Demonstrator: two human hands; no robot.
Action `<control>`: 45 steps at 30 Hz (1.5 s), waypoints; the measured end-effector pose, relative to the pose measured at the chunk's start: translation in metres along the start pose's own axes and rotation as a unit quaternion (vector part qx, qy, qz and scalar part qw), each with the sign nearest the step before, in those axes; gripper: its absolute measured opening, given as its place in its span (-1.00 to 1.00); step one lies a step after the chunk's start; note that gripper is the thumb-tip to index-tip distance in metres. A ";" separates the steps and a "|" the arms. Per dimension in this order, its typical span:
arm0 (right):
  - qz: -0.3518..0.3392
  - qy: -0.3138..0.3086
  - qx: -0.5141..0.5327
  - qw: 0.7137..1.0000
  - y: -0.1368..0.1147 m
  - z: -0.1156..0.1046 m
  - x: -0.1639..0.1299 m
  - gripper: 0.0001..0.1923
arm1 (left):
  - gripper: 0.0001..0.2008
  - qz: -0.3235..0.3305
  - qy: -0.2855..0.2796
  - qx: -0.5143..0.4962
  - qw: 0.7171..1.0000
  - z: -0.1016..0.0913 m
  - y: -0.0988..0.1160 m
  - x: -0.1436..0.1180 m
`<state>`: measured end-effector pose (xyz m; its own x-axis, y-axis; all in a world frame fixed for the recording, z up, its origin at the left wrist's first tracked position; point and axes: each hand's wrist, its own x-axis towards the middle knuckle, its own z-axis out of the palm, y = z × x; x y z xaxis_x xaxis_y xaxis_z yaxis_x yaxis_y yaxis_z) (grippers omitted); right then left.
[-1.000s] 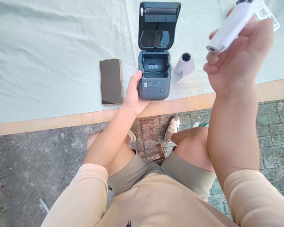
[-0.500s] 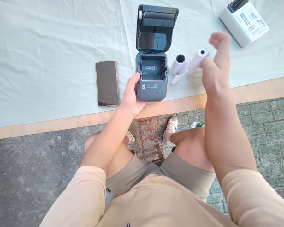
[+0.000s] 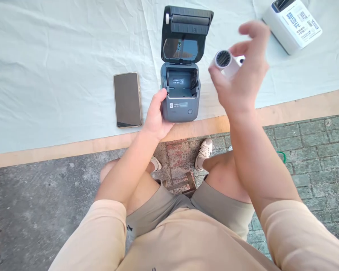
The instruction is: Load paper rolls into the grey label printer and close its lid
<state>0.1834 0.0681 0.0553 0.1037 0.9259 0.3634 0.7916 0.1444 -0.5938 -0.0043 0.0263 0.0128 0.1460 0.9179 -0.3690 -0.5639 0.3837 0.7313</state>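
Grey printer: the small grey printer (image 3: 180, 98) stands near the table edge (image 3: 299, 107) with its lid (image 3: 185, 34) open upright and its paper bay (image 3: 180, 82) bare.
Left hand: the left hand (image 3: 156, 119) grips the printer's left side, thumb on the front corner, fingers closed on the body.
Right hand: the right hand (image 3: 241, 81) is lifted to the right of the printer, thumb and fingers clamped on a white paper roll (image 3: 224, 62).
Roll: it is in the air, core end toward the camera; a second white roll end (image 3: 241, 59) shows just behind it.
Advice: I judge the roll should turn so its axis lies across the bay, loose end toward the front, while the left hand holds the printer firm.
Nearby: a phone (image 3: 127, 99) lies left on the pale cloth (image 3: 59, 56); a white box (image 3: 293, 23) sits far right.
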 end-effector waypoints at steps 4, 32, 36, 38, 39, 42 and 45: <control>0.021 0.009 0.195 0.981 0.000 -0.006 0.008 -0.62 | -0.63 0.001 -0.002 0.006 1.000 0.001 -0.001 0.001; -0.171 -0.143 0.038 0.974 -0.021 0.007 -0.007 -0.79 | -0.71 0.029 -0.006 -0.002 1.000 0.001 -0.009 0.001; -0.158 -0.146 0.043 0.976 -0.025 0.002 -0.007 -0.74 | -0.63 0.026 0.000 -0.007 1.000 0.000 -0.009 0.002; -0.167 -0.142 0.081 0.972 -0.024 0.002 -0.008 -0.70 | -0.59 0.031 0.002 -0.010 0.999 0.000 -0.009 0.002; -0.168 -0.142 0.093 0.971 -0.023 0.003 -0.007 -0.70 | -0.57 0.032 0.001 -0.009 0.999 -0.001 -0.009 0.002; -0.162 -0.170 0.080 0.969 -0.020 0.005 -0.006 -0.72 | -0.54 0.032 -0.010 0.004 0.999 -0.001 -0.009 0.002; -0.178 -0.198 0.032 0.963 -0.018 0.002 -0.005 -0.85 | -0.52 0.033 -0.007 0.007 0.999 0.000 -0.008 0.001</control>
<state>0.1677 0.0621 0.0625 -0.4153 0.8723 0.2581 0.6941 0.4873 -0.5298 0.0005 0.0239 0.0069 0.1196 0.9425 -0.3122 -0.5617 0.3235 0.7614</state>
